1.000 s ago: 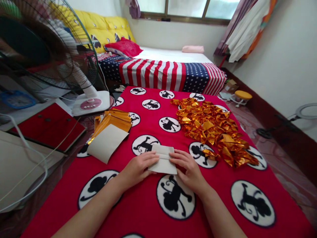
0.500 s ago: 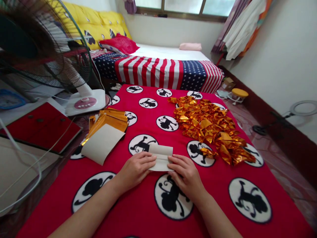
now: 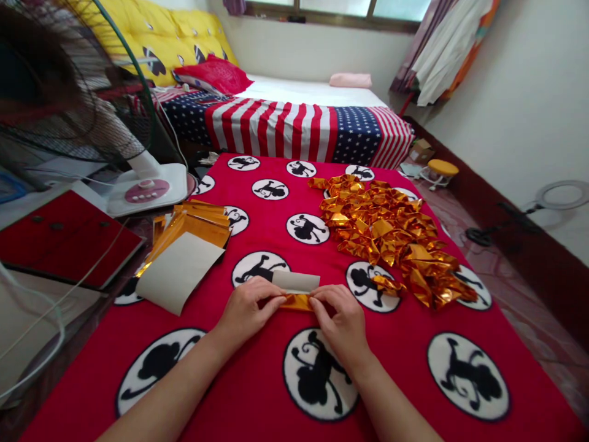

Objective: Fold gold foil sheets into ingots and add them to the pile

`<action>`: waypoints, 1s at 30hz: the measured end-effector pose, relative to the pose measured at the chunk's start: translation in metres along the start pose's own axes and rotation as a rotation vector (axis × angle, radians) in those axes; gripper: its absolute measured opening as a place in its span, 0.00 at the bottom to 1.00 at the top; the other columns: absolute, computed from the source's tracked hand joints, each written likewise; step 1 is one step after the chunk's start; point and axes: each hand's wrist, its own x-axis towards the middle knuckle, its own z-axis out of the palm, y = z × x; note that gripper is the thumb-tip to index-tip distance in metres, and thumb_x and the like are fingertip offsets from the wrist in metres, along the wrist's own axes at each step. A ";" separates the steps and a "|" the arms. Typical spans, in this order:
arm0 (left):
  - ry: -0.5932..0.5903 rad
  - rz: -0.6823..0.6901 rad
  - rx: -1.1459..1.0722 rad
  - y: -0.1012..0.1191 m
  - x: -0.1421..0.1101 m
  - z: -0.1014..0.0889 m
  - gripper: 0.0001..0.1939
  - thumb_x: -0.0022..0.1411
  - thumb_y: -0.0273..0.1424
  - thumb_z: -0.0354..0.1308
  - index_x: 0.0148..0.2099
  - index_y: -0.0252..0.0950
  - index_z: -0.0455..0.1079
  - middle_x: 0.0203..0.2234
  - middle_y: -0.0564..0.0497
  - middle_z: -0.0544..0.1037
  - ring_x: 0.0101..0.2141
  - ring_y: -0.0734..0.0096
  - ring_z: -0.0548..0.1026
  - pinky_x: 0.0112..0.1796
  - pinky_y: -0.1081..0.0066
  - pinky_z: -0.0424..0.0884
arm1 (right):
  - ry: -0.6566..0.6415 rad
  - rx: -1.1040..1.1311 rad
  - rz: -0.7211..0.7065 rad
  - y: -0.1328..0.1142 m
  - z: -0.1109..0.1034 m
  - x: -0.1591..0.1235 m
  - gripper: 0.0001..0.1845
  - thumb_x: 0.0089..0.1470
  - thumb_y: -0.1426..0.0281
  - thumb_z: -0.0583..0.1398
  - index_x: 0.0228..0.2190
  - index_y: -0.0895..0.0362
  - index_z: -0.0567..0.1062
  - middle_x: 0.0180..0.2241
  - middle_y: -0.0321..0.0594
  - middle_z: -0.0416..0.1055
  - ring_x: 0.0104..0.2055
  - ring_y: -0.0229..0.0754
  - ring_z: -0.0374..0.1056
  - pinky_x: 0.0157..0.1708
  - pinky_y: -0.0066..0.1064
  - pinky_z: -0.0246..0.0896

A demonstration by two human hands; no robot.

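Observation:
A small sheet of gold foil paper (image 3: 297,281) lies in front of me on the red patterned cloth (image 3: 221,387). Its far part shows the pale backing, while the near edge is folded over with the shiny gold side up. My left hand (image 3: 252,309) pinches the left end of the fold between thumb and fingers. At the right end, my right hand (image 3: 340,312) pinches the same fold. Left of my hands is a stack of gold foil sheets (image 3: 202,227), with one pale-side-up sheet (image 3: 179,270) on top. To the right spreads a pile of folded gold foil pieces (image 3: 381,227).
One gold piece (image 3: 389,284) lies apart, near my right hand. A fan (image 3: 151,184) stands at the left beside a red board (image 3: 69,236). Beyond the cloth is a bed (image 3: 285,129); a yellow stool (image 3: 442,167) and a ring light (image 3: 564,195) stand on the right.
The near edge of the sheet has been folded over, so its gold side now shows between my hands. My fingers went from lying on the paper to pinching the fold. The view shifted slightly.

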 end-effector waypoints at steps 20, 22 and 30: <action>0.056 -0.111 0.166 -0.003 0.000 0.000 0.03 0.60 0.29 0.62 0.32 0.39 0.74 0.33 0.50 0.75 0.39 0.65 0.72 0.41 0.66 0.67 | -0.013 -0.099 0.165 0.002 0.001 0.001 0.07 0.56 0.73 0.59 0.26 0.54 0.72 0.36 0.39 0.69 0.40 0.43 0.66 0.40 0.34 0.60; 0.058 -0.110 0.153 -0.004 0.000 -0.001 0.04 0.61 0.28 0.61 0.33 0.39 0.75 0.34 0.50 0.75 0.39 0.65 0.72 0.41 0.66 0.68 | -0.007 -0.110 0.167 0.001 0.002 0.001 0.07 0.56 0.73 0.59 0.26 0.55 0.72 0.36 0.39 0.69 0.40 0.43 0.66 0.39 0.34 0.60; 0.046 -0.152 0.157 -0.005 0.004 -0.002 0.05 0.61 0.29 0.60 0.32 0.39 0.75 0.33 0.50 0.76 0.37 0.66 0.73 0.39 0.67 0.68 | 0.006 -0.180 0.155 0.001 0.006 0.002 0.07 0.56 0.73 0.58 0.26 0.55 0.71 0.35 0.39 0.68 0.39 0.43 0.65 0.39 0.35 0.59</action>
